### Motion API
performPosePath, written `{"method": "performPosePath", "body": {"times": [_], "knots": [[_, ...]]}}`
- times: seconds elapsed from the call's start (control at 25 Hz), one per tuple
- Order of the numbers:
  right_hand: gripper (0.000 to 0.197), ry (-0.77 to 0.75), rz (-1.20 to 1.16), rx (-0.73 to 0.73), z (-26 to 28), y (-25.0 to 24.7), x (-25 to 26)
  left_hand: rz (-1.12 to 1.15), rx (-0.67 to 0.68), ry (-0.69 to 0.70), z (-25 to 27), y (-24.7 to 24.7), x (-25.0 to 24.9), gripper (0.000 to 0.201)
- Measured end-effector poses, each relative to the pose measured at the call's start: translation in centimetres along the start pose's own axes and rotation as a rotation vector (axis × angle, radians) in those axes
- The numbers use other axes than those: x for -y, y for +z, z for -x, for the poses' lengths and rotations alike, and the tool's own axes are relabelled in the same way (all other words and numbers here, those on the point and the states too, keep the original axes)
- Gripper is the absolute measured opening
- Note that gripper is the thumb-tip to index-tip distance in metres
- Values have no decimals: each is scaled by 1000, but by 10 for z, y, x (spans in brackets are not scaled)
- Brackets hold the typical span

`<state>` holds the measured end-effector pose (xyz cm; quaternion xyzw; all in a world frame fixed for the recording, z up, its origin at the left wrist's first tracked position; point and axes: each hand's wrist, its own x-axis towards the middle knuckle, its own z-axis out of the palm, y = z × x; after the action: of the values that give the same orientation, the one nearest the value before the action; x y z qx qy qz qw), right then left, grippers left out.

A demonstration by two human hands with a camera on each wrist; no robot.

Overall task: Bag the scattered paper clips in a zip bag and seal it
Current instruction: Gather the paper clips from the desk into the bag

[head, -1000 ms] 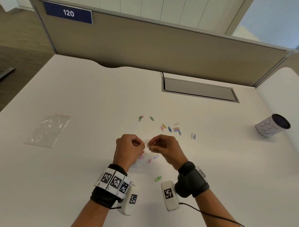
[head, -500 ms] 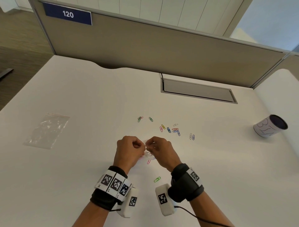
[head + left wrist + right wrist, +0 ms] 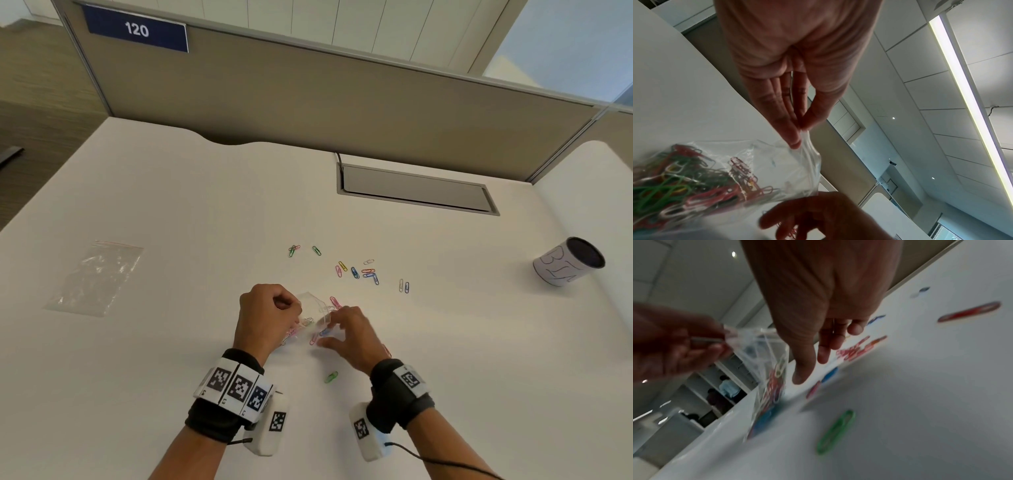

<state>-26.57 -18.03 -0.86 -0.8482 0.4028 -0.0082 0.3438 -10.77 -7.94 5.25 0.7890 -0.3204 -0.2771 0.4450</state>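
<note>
My left hand (image 3: 270,315) pinches the rim of a clear zip bag (image 3: 313,313) between thumb and fingers (image 3: 795,138); the bag (image 3: 719,177) holds several coloured paper clips. My right hand (image 3: 346,334) hovers just right of the bag with fingers spread and relaxed above a blue clip (image 3: 324,332) and a pink clip (image 3: 313,339), holding nothing. In the right wrist view the thumb (image 3: 803,369) points down beside the bag (image 3: 768,369). A green clip (image 3: 331,377) lies nearer me. Several loose clips (image 3: 363,272) lie scattered farther back.
A second, flat zip bag (image 3: 97,277) lies at the left of the white desk (image 3: 171,377). A white cup (image 3: 568,262) with a dark inside lies tipped at the right. A grey cable hatch (image 3: 416,188) sits at the back, before the partition.
My right hand has let go at the bag's mouth, opened its fingers and dropped right and toward the table. The left hand keeps its pinch on the bag.
</note>
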Motion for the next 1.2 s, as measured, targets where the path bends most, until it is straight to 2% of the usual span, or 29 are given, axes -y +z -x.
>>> {"method": "performPosePath", "body": {"times": [0.12, 0.2, 0.28, 0.36, 0.44, 0.48, 0.56, 0.68, 0.76, 0.88, 0.96, 1.08, 1.2], "knots": [[31, -17, 138, 94, -16, 12, 2, 1, 6, 0, 2, 1, 0, 7], [22, 46, 154, 25, -25, 3, -3, 6, 4, -7, 2, 0, 0, 7], [12, 89, 59, -92, -29, -9, -14, 6, 4, -13, 2, 1, 0, 7], [25, 111, -87, -201, -25, -19, -24, 2, 1, -9, 2, 0, 0, 6], [50, 214, -172, -223, -17, -24, -33, -11, 0, -5, 1, 0, 0, 5], [56, 290, -168, -210, -14, -22, -36, -15, 0, -5, 1, 1, 0, 6], [51, 350, -95, -178, -13, -12, -35, -16, -1, -6, 2, 2, -1, 6], [41, 226, -53, -191, -24, -4, -22, -13, 7, -3, 4, 3, -1, 7], [46, 106, -36, -208, -30, -8, -16, -5, 8, -2, 5, 3, -1, 7], [58, -101, 218, -1, -35, -13, -17, -1, 1, -9, 4, 2, 1, 8], [49, -187, 351, 71, -35, -9, -21, 1, 0, -11, 4, 2, 2, 9], [27, -250, 324, -51, -32, -3, -29, 10, -6, -20, 3, 2, 3, 10], [13, -240, 350, -108, -30, 2, -33, 12, -3, -23, 4, 2, 1, 10]]}}
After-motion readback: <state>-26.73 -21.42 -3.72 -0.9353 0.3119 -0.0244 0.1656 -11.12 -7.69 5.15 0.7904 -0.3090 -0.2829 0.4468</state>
